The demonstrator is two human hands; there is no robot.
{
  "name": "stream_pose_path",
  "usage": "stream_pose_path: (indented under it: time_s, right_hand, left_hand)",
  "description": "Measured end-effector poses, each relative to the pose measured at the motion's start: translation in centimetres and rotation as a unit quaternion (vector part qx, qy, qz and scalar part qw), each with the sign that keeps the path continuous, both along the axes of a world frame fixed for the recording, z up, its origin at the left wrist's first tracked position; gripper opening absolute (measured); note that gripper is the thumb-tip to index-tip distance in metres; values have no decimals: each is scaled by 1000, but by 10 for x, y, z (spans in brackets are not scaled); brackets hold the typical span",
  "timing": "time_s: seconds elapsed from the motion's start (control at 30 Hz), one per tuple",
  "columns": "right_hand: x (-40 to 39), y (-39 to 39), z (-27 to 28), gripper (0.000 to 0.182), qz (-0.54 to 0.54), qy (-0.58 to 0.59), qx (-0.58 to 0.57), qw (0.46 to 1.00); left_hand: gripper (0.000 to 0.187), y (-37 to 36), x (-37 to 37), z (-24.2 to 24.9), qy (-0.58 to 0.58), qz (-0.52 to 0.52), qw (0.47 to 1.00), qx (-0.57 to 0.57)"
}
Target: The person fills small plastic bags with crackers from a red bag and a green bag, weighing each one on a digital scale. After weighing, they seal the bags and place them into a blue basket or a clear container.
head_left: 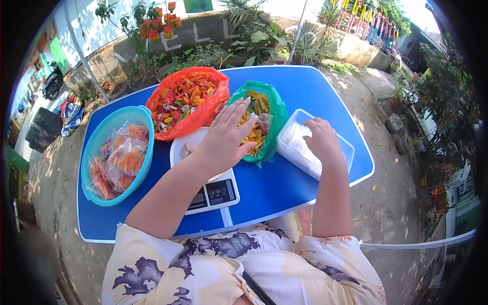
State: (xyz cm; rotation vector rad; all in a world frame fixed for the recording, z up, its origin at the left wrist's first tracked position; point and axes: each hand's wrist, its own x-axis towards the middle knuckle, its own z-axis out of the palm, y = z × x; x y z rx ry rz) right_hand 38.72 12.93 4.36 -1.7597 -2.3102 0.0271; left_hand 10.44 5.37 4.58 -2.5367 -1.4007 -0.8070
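Note:
My left hand (223,137) is stretched out over the white kitchen scale (207,195), fingers spread towards the green plastic bag (278,113) of yellow snack pieces (256,133). It holds nothing, and it hides part of the scale. On the scale's platform sits a small pinkish round thing (189,147), partly behind the wrist. My right hand (324,140) reaches over a clear plastic box (347,147) of thin clear plastic bags (297,144). Its thumb and fingers are apart; whether the fingertips touch the bags is hard to see.
A red plastic bag (219,84) of red and orange snacks stands at the back. At left is a turquoise basket (87,170) with several filled clear packets (119,162). Everything stands on a blue table (264,188) with a white edge. Plants (259,43) and a low wall lie beyond.

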Motion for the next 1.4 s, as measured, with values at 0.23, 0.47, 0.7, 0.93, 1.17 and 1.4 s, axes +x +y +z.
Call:
stream_pose_path:
  time_s: [0.23,0.47,0.7,0.93,1.17,1.4]
  right_hand:
    - [22,9,-17,24,-33,-73,-103,992]
    - [32,4,-7,15,18,-7,-18,1000]
    - [31,7,-7,10,5,-42,-134,990]
    - [39,-7,3,2,158,124,33,979]
    - [38,-7,11,2,84,202,142,965]
    - [41,0,15,10,27,475,210,854]
  left_hand:
    - [66,27,56,-15,43,-32,998,-27]
    - [67,38,78,-22,83,-24,993,-79]
    - [64,41,85,-29,97,-31,991,-87]
    - [44,53,102,-32,-66,-68,990,-108]
    - [23,68,110,-25,-140,-40,967,-211]
    - [31,61,113,-35,-23,1,992,-121]
